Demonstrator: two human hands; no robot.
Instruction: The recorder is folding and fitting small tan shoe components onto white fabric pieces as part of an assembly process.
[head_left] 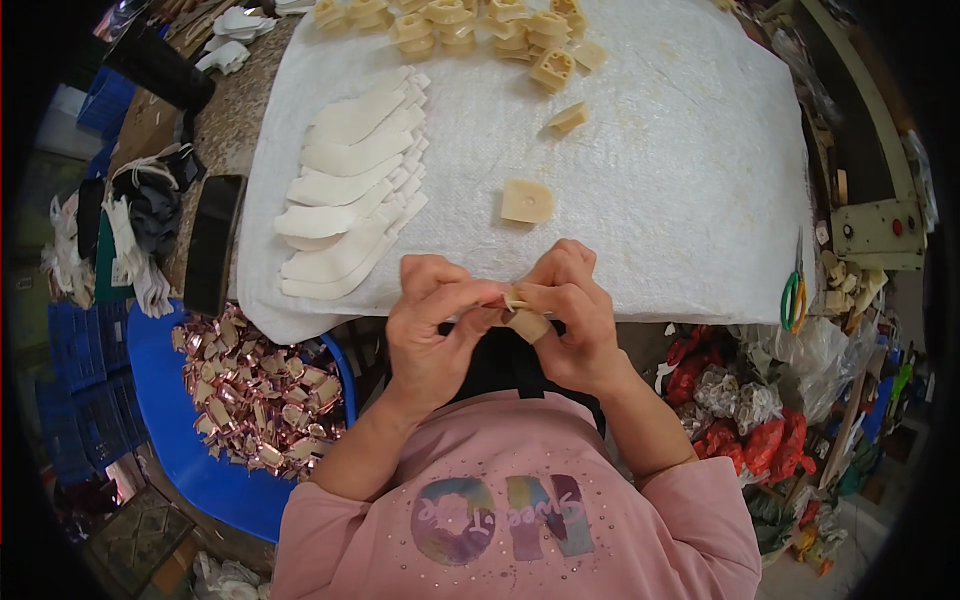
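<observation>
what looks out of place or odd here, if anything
Nothing looks clearly damaged or spilled. Mildly odd: a flat beige piece and another beige piece look like strays on the white sheet, lying apart from the clustered beige pieces toward its far side.

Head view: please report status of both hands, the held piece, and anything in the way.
Right hand pinching beige piece. Left hand up against it, grip unclear. Piece partly hidden. Loose block ahead on white sheet, not touching hands.
</observation>
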